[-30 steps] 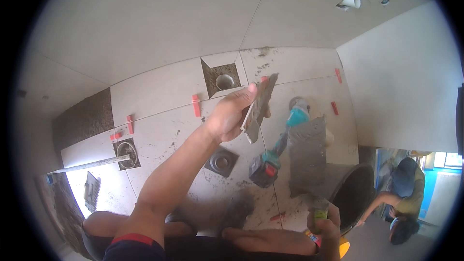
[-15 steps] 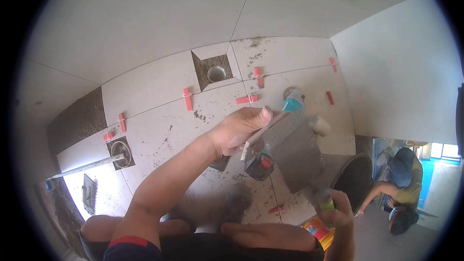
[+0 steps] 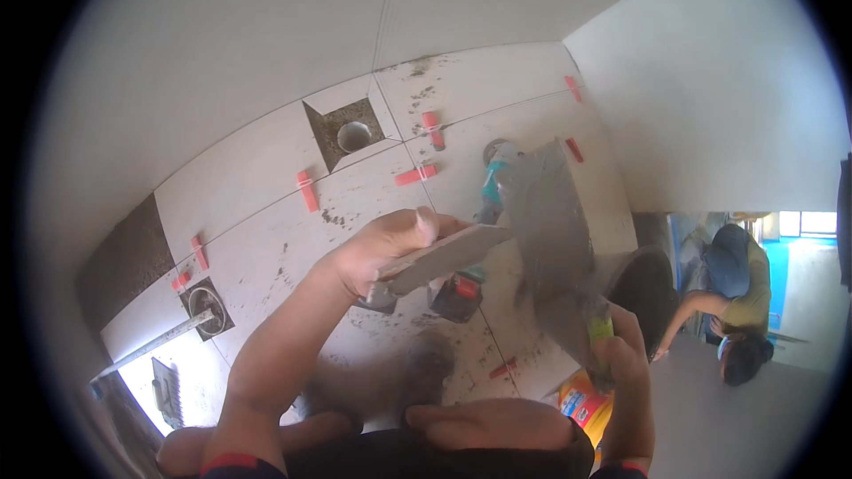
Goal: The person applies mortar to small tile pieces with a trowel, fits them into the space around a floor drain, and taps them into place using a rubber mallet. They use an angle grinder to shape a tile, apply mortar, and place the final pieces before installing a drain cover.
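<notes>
My left hand (image 3: 377, 253) grips a narrow tile piece (image 3: 444, 255) coated with grey mortar, thumb on top. My right hand (image 3: 621, 346) is closed on the green handle of a grey-smeared trowel (image 3: 550, 231), whose broad blade rises beside the tile piece. Beneath them, a teal and black cordless angle grinder (image 3: 495, 177) lies on the pale floor tiles, partly hidden by both. A dark square drain fitting sits under my left hand, mostly hidden.
Red levelling wedges (image 3: 306, 191) dot the seams around two cut-outs (image 3: 324, 124), (image 3: 204, 328) with pipes. A notched trowel (image 3: 166, 390) lies left. A dark bucket (image 3: 639, 293) and yellow container (image 3: 581, 408) are right. Another person (image 3: 737, 293) crouches beyond the wall (image 3: 710, 106) at right.
My left hand has tilted the tile piece flatter and slightly lower and leftward. My right hand has raised the trowel, its blade now higher and over the grinder. The view has shifted.
</notes>
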The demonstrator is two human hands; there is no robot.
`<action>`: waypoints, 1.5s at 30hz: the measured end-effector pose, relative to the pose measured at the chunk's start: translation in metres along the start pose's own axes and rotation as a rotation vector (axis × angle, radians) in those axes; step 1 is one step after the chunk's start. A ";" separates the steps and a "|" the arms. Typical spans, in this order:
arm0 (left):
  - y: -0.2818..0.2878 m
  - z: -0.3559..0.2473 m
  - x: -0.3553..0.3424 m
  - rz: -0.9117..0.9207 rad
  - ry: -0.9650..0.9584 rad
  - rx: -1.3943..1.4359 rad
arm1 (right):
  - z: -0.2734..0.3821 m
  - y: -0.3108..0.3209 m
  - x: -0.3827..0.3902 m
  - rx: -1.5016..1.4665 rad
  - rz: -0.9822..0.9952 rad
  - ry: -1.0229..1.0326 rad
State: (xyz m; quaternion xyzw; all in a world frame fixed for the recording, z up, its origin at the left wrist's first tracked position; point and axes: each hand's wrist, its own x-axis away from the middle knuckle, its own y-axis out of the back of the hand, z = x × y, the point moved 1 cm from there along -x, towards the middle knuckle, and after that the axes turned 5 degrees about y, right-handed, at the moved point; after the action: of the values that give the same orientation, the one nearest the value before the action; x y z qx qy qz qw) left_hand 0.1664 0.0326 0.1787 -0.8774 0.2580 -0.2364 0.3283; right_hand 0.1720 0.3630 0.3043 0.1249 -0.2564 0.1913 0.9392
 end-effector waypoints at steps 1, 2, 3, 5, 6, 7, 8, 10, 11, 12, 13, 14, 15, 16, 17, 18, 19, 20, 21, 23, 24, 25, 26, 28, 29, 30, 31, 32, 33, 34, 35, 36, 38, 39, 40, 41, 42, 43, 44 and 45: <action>-0.001 -0.004 0.003 -0.018 0.023 0.005 | 0.000 0.000 -0.001 -0.024 -0.012 0.003; 0.000 -0.007 0.005 -0.037 0.046 0.010 | -0.001 0.000 -0.001 -0.041 -0.023 0.014; 0.004 -0.004 0.006 -0.063 0.030 0.056 | -0.002 0.000 -0.001 -0.057 -0.031 0.025; 0.012 0.004 0.007 -0.119 -0.002 0.152 | -0.003 -0.003 0.000 -0.069 -0.075 0.040; 0.014 0.003 0.008 -0.125 -0.018 0.144 | -0.004 -0.005 0.004 -0.065 -0.109 0.044; 0.014 -0.003 0.010 -0.136 -0.032 0.136 | -0.006 -0.007 0.006 -0.064 -0.141 0.046; 0.014 -0.007 0.012 -0.147 -0.047 0.129 | -0.008 -0.007 0.007 -0.088 -0.094 0.032; 0.016 -0.010 0.009 -0.198 -0.062 0.168 | -0.012 -0.004 0.009 -0.138 0.006 -0.001; 0.016 -0.010 0.009 -0.227 -0.068 0.187 | -0.016 -0.008 0.010 -0.141 0.014 0.002; 0.014 -0.011 0.009 -0.244 -0.079 0.204 | -0.021 -0.012 0.010 -0.144 0.020 0.005; 0.012 -0.013 0.008 -0.251 -0.094 0.225 | -0.024 -0.015 0.012 -0.141 0.020 0.009; 0.011 -0.013 0.006 -0.258 -0.108 0.245 | -0.027 -0.016 0.012 -0.089 0.057 0.038; 0.009 -0.013 0.006 -0.282 -0.106 0.251 | -0.031 -0.017 0.011 -0.036 0.093 0.067; 0.008 -0.012 0.006 -0.306 -0.106 0.257 | -0.033 -0.018 0.009 0.017 0.130 0.097; 0.006 -0.012 0.006 -0.330 -0.106 0.262 | -0.034 -0.021 0.006 0.036 0.163 0.118; 0.005 -0.011 0.006 -0.323 -0.110 0.258 | -0.035 -0.022 0.003 0.056 0.196 0.139; 0.003 -0.010 0.006 -0.315 -0.114 0.255 | -0.036 -0.024 0.001 0.075 0.228 0.160; 0.002 -0.010 0.006 -0.307 -0.118 0.251 | -0.035 -0.027 -0.001 0.068 0.226 0.151; 0.001 -0.010 0.008 -0.296 -0.113 0.237 | -0.033 -0.032 -0.004 0.058 0.229 0.141; -0.003 -0.013 0.011 -0.263 -0.108 0.211 | -0.035 -0.033 -0.005 0.011 0.205 0.100; -0.004 -0.012 0.010 -0.251 -0.110 0.205 | -0.041 -0.031 -0.005 -0.030 0.181 0.069; -0.004 -0.012 0.009 -0.239 -0.112 0.197 | -0.045 -0.030 -0.005 -0.071 0.157 0.038; -0.003 -0.011 0.008 -0.226 -0.114 0.190 | -0.047 -0.029 -0.005 -0.092 0.125 0.044; -0.001 -0.008 0.006 -0.202 -0.101 0.182 | -0.048 -0.026 -0.007 -0.134 0.059 0.056; 0.000 -0.007 0.005 -0.190 -0.095 0.178 | -0.048 -0.024 -0.007 -0.132 0.036 0.060; 0.002 -0.005 0.006 -0.173 -0.105 0.171 | -0.047 -0.023 -0.007 -0.132 0.011 0.064; 0.004 -0.004 0.007 -0.156 -0.117 0.164 | -0.046 -0.022 -0.008 -0.131 -0.012 0.068; 0.006 -0.004 0.009 -0.141 -0.130 0.159 | -0.043 -0.022 -0.005 -0.124 -0.082 0.057; 0.007 -0.006 0.011 -0.147 -0.134 0.171 | -0.038 -0.019 0.002 -0.116 -0.151 0.046; 0.006 -0.009 0.012 -0.162 -0.138 0.182 | -0.037 -0.013 0.007 -0.110 -0.211 0.034; 0.005 -0.013 0.013 -0.177 -0.146 0.196 | -0.041 0.001 0.021 -0.166 -0.264 0.125; 0.005 -0.014 0.011 -0.191 -0.162 0.191 | -0.053 0.030 0.042 -0.261 -0.271 0.199; 0.011 -0.019 0.010 -0.263 -0.176 0.162 | -0.067 0.070 0.084 -0.413 -0.286 0.255; 0.017 -0.022 0.015 -0.247 -0.177 0.173 | -0.063 0.084 0.104 -0.427 -0.379 0.223; 0.023 -0.024 0.016 -0.270 -0.208 0.160 | -0.059 0.100 0.124 -0.382 -0.557 0.142; 0.029 -0.024 0.015 -0.285 -0.236 0.145 | -0.055 0.115 0.147 -0.272 -0.706 0.055; 0.035 -0.024 0.017 -0.302 -0.266 0.130 | -0.050 0.126 0.166 -0.149 -0.804 -0.019; 0.042 -0.027 0.020 -0.243 -0.297 0.142 | -0.040 0.119 0.178 0.075 -0.880 -0.103; 0.050 -0.025 0.021 -0.319 -0.294 0.142 | -0.032 0.111 0.182 0.420 -0.860 -0.162; 0.058 -0.024 0.019 -0.391 -0.293 0.135 | -0.023 0.097 0.184 0.785 -0.808 -0.225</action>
State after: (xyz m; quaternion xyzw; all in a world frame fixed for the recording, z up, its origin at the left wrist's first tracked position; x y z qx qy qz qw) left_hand 0.1493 -0.0271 0.1590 -0.9116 0.0169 -0.1823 0.3681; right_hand 0.2868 0.5119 0.3955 0.5720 -0.1963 -0.1166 0.7878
